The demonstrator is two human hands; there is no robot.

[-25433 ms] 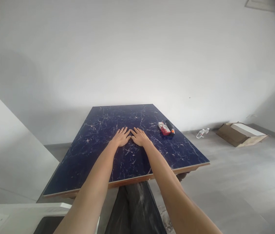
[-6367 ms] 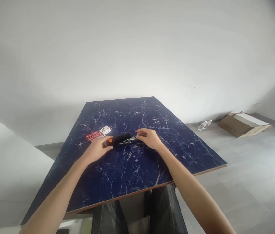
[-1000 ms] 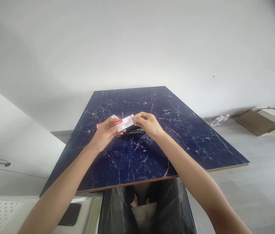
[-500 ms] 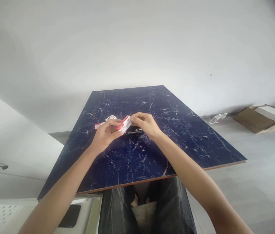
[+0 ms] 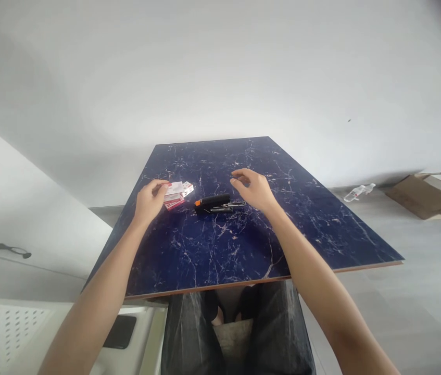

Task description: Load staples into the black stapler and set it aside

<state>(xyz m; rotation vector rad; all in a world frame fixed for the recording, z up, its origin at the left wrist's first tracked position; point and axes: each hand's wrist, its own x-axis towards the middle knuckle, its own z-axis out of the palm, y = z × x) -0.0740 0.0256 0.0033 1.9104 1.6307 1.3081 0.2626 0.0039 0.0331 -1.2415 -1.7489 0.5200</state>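
Observation:
My left hand (image 5: pixel 150 200) is closed at its fingertips on a small red-and-white box (image 5: pixel 175 188), over the left part of the blue marbled tabletop (image 5: pixel 224 250). Close beside and beneath it are other red-and-white boxes (image 5: pixel 188 189), partly overlapped. A black stapler (image 5: pixel 213 202) with an orange end lies on its side in the middle, its metal part sticking out to the right. Just right of the stapler, my right hand (image 5: pixel 255 188) hovers with fingers loosely bent and a gap between thumb and forefinger; nothing shows in it.
A white wall (image 5: pixel 212 73) stands behind the table. On the floor to the right lie a clear plastic bottle (image 5: pixel 358 192) and an opened cardboard box (image 5: pixel 419 195). At lower left, a dark flat object (image 5: pixel 121 332) rests on a pale surface. My legs are under the table's front edge.
The small box has left my right hand and moved left in my left hand to the other boxes. My right hand has moved right, uncovering the stapler. The view has shifted slightly.

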